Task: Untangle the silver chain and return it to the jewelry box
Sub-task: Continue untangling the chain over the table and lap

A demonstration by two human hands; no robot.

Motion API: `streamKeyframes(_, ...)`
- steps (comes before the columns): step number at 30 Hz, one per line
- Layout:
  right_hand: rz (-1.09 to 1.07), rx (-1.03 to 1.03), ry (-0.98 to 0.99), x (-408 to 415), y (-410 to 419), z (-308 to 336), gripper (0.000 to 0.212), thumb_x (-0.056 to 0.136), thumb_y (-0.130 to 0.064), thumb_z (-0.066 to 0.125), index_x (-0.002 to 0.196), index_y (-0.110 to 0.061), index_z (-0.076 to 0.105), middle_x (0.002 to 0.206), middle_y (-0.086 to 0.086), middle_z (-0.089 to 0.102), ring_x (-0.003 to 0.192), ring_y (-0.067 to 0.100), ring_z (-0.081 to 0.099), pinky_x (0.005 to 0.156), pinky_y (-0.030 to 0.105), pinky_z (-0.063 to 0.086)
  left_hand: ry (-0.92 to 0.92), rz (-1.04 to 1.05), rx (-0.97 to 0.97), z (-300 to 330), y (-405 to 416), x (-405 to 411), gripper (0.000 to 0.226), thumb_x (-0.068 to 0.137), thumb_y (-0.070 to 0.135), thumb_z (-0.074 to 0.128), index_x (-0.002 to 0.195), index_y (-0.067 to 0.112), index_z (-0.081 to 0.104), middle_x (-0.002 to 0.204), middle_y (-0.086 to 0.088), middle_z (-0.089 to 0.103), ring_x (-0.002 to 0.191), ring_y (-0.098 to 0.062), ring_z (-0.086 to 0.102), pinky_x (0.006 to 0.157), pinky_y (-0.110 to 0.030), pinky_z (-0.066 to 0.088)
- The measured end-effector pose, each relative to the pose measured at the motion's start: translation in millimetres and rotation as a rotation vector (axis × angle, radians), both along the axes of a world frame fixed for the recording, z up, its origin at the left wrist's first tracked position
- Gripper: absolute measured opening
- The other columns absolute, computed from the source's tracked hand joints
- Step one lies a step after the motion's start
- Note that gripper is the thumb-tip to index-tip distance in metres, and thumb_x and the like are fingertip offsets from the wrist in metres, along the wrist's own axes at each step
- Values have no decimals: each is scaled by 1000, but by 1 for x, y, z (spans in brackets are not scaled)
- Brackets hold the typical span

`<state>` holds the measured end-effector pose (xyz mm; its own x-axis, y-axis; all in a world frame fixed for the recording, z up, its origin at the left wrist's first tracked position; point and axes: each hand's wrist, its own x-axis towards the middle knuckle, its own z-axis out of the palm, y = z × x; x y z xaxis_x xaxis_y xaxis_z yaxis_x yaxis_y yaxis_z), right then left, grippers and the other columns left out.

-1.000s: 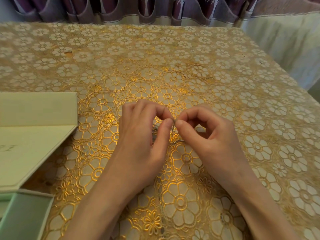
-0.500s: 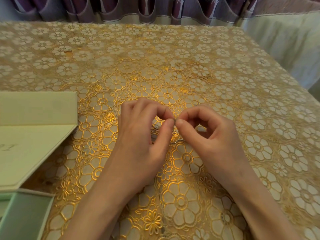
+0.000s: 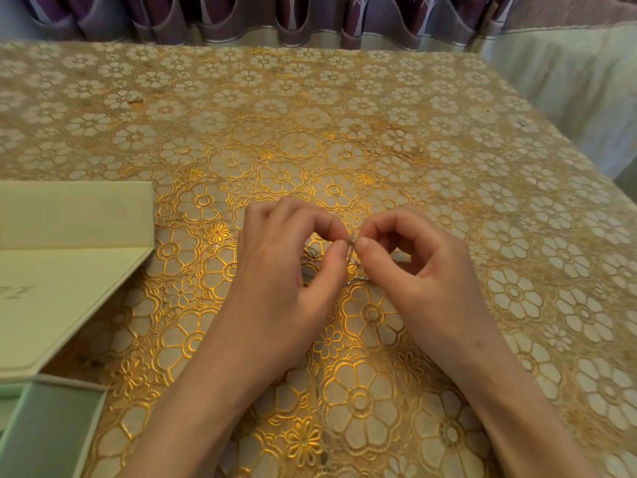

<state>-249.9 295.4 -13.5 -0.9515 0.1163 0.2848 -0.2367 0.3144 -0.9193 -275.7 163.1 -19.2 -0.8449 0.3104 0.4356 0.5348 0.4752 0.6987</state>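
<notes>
A thin silver chain (image 3: 351,251) shows between my two hands above the middle of the table. My left hand (image 3: 286,270) pinches it between thumb and forefinger, and my right hand (image 3: 413,270) pinches it the same way just beside. A short bit hangs down between the thumbs to the cloth; the rest is hidden behind my fingers. The pale green jewelry box (image 3: 51,429) lies at the lower left edge, its open lid (image 3: 69,257) flat on the table to the left of my hands.
The table (image 3: 344,98) wears a gold, flower-patterned cloth. Its right edge runs diagonally at the right, with a pale cloth (image 3: 568,81) beyond it. Purple curtains (image 3: 310,19) hang behind the far edge.
Both hands stay almost where they were, still pinching the chain. The fingertips have shifted slightly, and a short length of chain now shows between the thumbs.
</notes>
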Motion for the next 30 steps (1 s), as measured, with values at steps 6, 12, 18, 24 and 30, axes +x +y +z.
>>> streamKeyframes(6, 25, -11, 7, 1, 2, 0, 12, 77, -15, 58, 68, -22, 55, 70, -10, 52, 66, 3, 47, 59, 13, 37, -40, 1, 27, 2, 0, 1, 12, 81, 38, 43, 82, 31, 52, 90, 16, 55, 99, -4, 40, 84, -8, 25)
streamKeyframes(12, 50, 7, 8, 1, 2, 1, 11, 78, -15, 59, 69, -22, 55, 72, -12, 52, 66, 4, 48, 60, 14, 39, -19, 9, 39, 2, 0, 1, 8, 82, 38, 46, 82, 32, 52, 90, 16, 56, 97, -4, 42, 83, -8, 27)
streamKeyframes(18, 43, 64, 28, 1, 1, 1, 10, 78, -15, 59, 70, -20, 56, 73, -8, 52, 66, 6, 49, 59, 12, 37, -7, 7, 26, 4, -3, -1, 5, 80, 39, 49, 80, 35, 53, 90, 17, 57, 99, -3, 42, 83, -6, 26)
streamKeyframes(24, 40, 65, 21, 1, 1, 0, 9, 77, -14, 59, 70, -19, 57, 73, -7, 52, 67, 9, 50, 57, 12, 37, -11, 7, 18, 5, -6, -1, 5, 79, 42, 50, 78, 39, 53, 88, 20, 58, 99, -2, 43, 85, -6, 26)
streamKeyframes(30, 33, 58, -2, 1, 0, 0, 11, 75, -17, 60, 66, -23, 55, 69, -8, 49, 63, 5, 47, 56, 11, 35, -19, 11, 9, 5, -4, 0, 7, 79, 39, 49, 77, 34, 54, 86, 19, 58, 96, -6, 43, 85, -4, 26)
